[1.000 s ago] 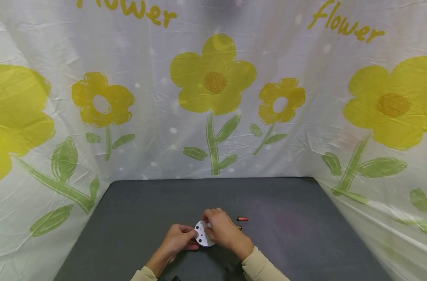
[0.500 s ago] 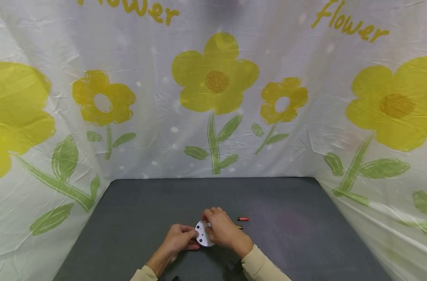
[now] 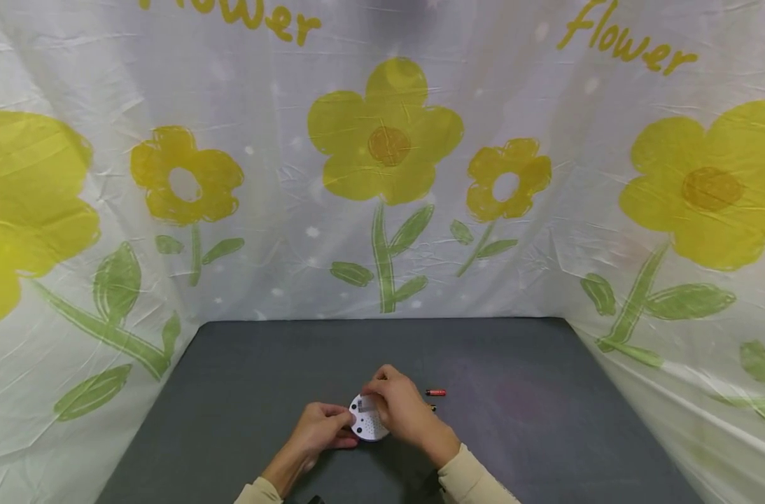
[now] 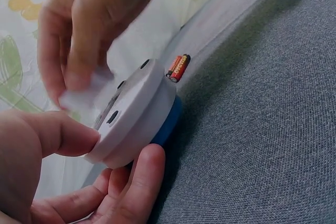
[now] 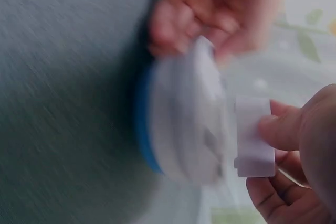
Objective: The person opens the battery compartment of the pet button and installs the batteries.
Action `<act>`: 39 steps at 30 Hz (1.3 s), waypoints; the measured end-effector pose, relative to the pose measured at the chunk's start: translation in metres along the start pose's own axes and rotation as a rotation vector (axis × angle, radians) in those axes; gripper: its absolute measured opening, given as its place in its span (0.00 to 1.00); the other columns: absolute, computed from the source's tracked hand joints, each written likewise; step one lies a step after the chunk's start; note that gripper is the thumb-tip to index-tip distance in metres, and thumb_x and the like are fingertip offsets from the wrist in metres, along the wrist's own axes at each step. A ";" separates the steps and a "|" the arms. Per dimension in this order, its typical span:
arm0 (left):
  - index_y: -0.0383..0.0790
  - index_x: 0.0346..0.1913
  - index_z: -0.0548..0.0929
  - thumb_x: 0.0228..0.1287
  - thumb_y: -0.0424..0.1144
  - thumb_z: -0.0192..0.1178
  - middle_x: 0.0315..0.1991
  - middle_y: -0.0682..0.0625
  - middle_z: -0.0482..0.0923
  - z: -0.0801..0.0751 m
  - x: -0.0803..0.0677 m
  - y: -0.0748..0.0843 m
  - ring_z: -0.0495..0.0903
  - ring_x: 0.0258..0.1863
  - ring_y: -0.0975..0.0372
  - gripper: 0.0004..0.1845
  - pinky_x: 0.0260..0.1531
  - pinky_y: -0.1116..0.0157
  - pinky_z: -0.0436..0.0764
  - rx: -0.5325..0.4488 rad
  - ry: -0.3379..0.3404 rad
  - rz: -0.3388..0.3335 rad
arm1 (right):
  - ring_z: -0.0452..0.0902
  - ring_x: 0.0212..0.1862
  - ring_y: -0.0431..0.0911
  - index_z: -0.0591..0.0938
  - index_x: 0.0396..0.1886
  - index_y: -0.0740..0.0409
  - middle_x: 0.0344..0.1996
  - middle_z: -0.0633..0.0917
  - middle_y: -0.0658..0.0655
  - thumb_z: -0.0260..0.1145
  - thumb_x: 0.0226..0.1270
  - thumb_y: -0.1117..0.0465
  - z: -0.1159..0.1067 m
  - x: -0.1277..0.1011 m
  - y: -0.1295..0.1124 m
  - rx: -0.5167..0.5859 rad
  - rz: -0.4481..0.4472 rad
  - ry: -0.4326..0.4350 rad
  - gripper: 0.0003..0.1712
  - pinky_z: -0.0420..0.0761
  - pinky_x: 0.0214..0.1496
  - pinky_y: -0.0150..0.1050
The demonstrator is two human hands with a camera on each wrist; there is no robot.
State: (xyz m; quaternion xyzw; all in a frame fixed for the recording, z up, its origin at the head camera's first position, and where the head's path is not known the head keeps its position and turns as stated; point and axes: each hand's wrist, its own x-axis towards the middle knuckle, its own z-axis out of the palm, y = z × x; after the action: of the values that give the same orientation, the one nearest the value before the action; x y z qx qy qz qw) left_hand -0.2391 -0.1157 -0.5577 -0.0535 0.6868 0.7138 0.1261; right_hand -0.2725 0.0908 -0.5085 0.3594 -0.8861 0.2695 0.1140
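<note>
Printed in yellow script on the white backdrop sheet [image 3: 281,210]: "flower" at 1 o'clock [image 3: 628,42], and a cropped "flower" at 11 o'clock [image 3: 231,17]. Lettering on the red battery [image 4: 179,67] too small to read.

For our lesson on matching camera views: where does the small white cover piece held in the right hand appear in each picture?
Head: white cover piece, low centre, under the right hand.
Left wrist: upper left, between fingertips.
Right wrist: right of centre.
Shared landmark: the round white device with a blue base.
</note>
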 end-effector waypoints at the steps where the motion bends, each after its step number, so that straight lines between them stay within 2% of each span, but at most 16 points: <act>1: 0.17 0.51 0.83 0.66 0.28 0.63 0.35 0.43 0.89 0.000 0.000 0.000 0.90 0.30 0.59 0.16 0.31 0.64 0.94 -0.003 0.000 0.000 | 0.84 0.43 0.45 0.93 0.45 0.56 0.42 0.84 0.54 0.69 0.75 0.72 -0.005 0.000 0.004 -0.001 -0.004 0.020 0.10 0.88 0.44 0.35; 5: 0.16 0.51 0.82 0.65 0.27 0.63 0.33 0.43 0.89 0.000 0.001 -0.001 0.90 0.29 0.59 0.17 0.31 0.64 0.94 -0.018 0.005 -0.004 | 0.85 0.41 0.49 0.93 0.43 0.59 0.39 0.86 0.56 0.70 0.72 0.74 -0.031 -0.002 0.025 -0.037 0.005 0.120 0.10 0.88 0.41 0.40; 8: 0.16 0.52 0.82 0.65 0.27 0.63 0.33 0.43 0.89 0.000 0.001 -0.001 0.90 0.28 0.59 0.17 0.31 0.64 0.94 -0.019 0.010 -0.011 | 0.86 0.40 0.50 0.93 0.42 0.60 0.38 0.86 0.56 0.71 0.70 0.75 -0.052 -0.008 0.043 -0.057 0.063 0.164 0.09 0.88 0.40 0.41; 14: 0.16 0.51 0.83 0.64 0.27 0.64 0.31 0.44 0.89 -0.003 0.001 -0.002 0.89 0.27 0.60 0.17 0.30 0.65 0.93 -0.013 0.012 -0.021 | 0.84 0.41 0.48 0.93 0.43 0.57 0.40 0.87 0.54 0.72 0.72 0.72 -0.086 -0.030 0.076 -0.079 0.252 0.150 0.08 0.88 0.42 0.44; 19: 0.18 0.50 0.84 0.64 0.28 0.64 0.32 0.44 0.89 -0.003 0.001 -0.001 0.89 0.27 0.60 0.15 0.30 0.65 0.93 -0.009 0.014 -0.022 | 0.79 0.38 0.44 0.93 0.44 0.58 0.39 0.88 0.54 0.70 0.74 0.70 -0.102 -0.051 0.098 -0.108 0.341 0.114 0.08 0.84 0.39 0.42; 24: 0.19 0.50 0.84 0.64 0.28 0.65 0.31 0.44 0.89 -0.003 0.001 -0.001 0.89 0.27 0.60 0.15 0.30 0.65 0.93 -0.011 0.015 -0.026 | 0.74 0.35 0.42 0.93 0.43 0.58 0.37 0.87 0.54 0.69 0.74 0.71 -0.104 -0.070 0.112 -0.110 0.392 0.056 0.09 0.78 0.35 0.39; 32: 0.18 0.49 0.84 0.64 0.27 0.65 0.32 0.44 0.89 -0.002 0.001 -0.001 0.90 0.28 0.60 0.15 0.31 0.64 0.94 -0.025 0.007 -0.021 | 0.78 0.35 0.41 0.92 0.39 0.57 0.32 0.88 0.51 0.70 0.69 0.73 -0.092 -0.091 0.129 -0.087 0.449 0.001 0.09 0.82 0.37 0.40; 39: 0.18 0.50 0.85 0.64 0.28 0.65 0.32 0.44 0.89 -0.001 0.001 -0.001 0.89 0.27 0.60 0.15 0.31 0.65 0.94 -0.019 0.009 -0.022 | 0.78 0.33 0.40 0.92 0.36 0.56 0.29 0.87 0.48 0.73 0.66 0.73 -0.079 -0.103 0.139 -0.107 0.454 0.021 0.09 0.81 0.36 0.39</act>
State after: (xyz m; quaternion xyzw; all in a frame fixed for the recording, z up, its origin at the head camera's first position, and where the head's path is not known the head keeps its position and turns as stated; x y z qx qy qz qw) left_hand -0.2397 -0.1170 -0.5592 -0.0657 0.6799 0.7186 0.1302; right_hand -0.2955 0.2777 -0.5387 0.1416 -0.9561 0.2444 0.0786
